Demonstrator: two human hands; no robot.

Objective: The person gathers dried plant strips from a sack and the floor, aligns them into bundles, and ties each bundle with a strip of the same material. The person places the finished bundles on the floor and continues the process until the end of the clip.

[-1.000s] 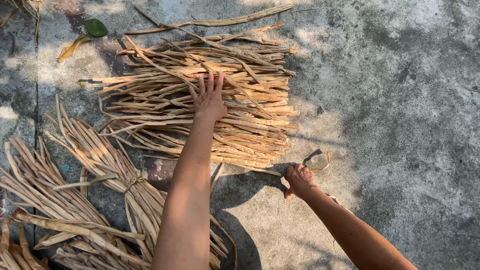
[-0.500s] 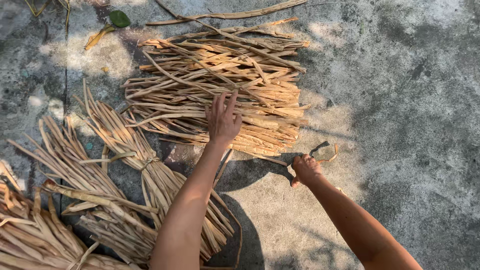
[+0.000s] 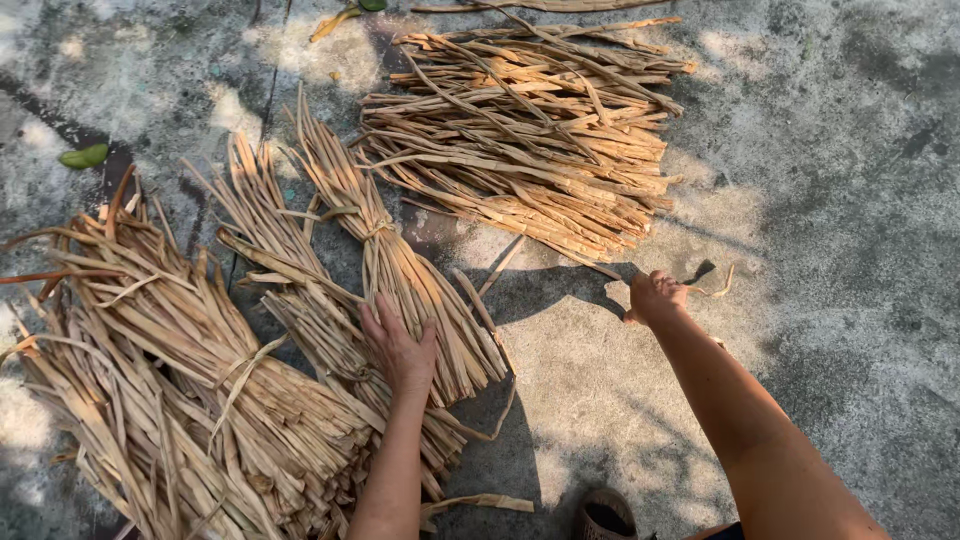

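My left hand point(image 3: 398, 345) lies flat, fingers spread, on a tied bundle of dried tan leaf strips point(image 3: 400, 270) on the concrete ground. My right hand point(image 3: 655, 296) is closed around a thin dried strip point(image 3: 705, 275) near the lower right corner of a loose, untied pile of the same strips point(image 3: 530, 140). A second tied bundle point(image 3: 290, 290) lies just left of the one under my left hand.
A big heap of tied bundles point(image 3: 160, 400) fills the lower left. Green leaves point(image 3: 84, 156) lie on the concrete at the left, and a yellowish leaf point(image 3: 335, 20) at the top. My sandal's toe point(image 3: 605, 515) shows at the bottom edge.
My left hand has left the loose pile and come back down onto the tied bundle. The view has shifted so more bundles appear at left. My right hand stays near the pile's corner.
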